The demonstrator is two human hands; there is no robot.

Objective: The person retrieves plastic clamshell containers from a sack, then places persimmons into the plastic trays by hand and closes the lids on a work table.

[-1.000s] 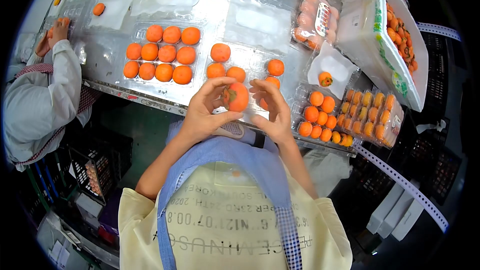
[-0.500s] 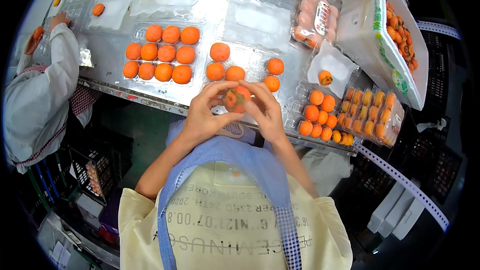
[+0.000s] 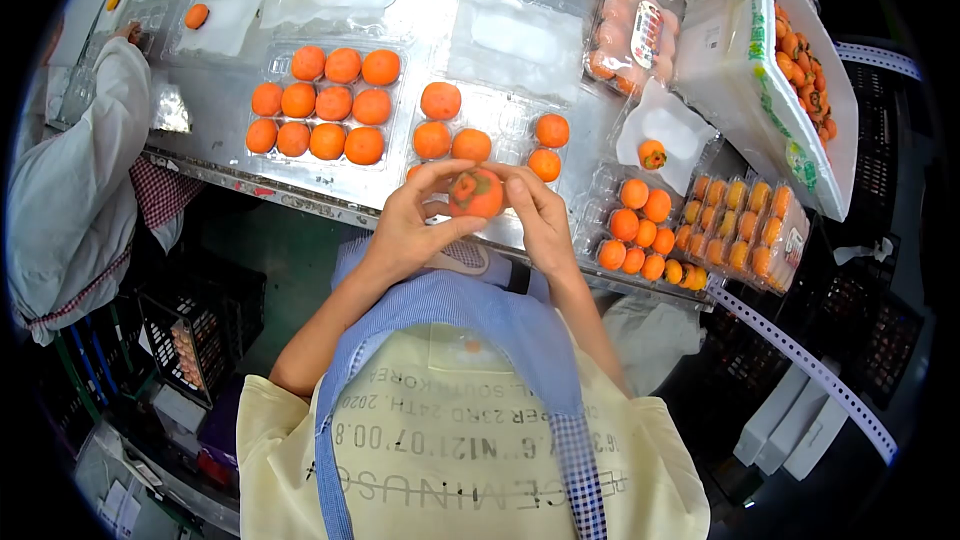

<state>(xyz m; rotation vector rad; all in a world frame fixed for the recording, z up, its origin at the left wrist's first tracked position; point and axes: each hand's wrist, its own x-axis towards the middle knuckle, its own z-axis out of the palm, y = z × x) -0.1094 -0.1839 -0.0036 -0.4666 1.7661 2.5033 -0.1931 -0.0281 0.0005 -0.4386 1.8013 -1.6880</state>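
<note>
A persimmon with its leafy cap turned up is held between my two hands, over the table's near edge. My left hand curls round its left side, thumb below and fingers above. The fingers of my right hand are bent against its upper right side. Just beyond my hands lies a clear plastic tray, partly filled with orange persimmons. Left of it, a second clear tray holds rows of persimmons, stem side down.
At the right are a tray of smaller persimmons, packed clear boxes and a tilted white foam box of persimmons. A single persimmon rests on a white liner. A co-worker's sleeve is at the far left.
The persimmon has turned in my hands, showing more of its orange side. My right hand has shifted slightly outward. The co-worker at the left has moved a little further left.
</note>
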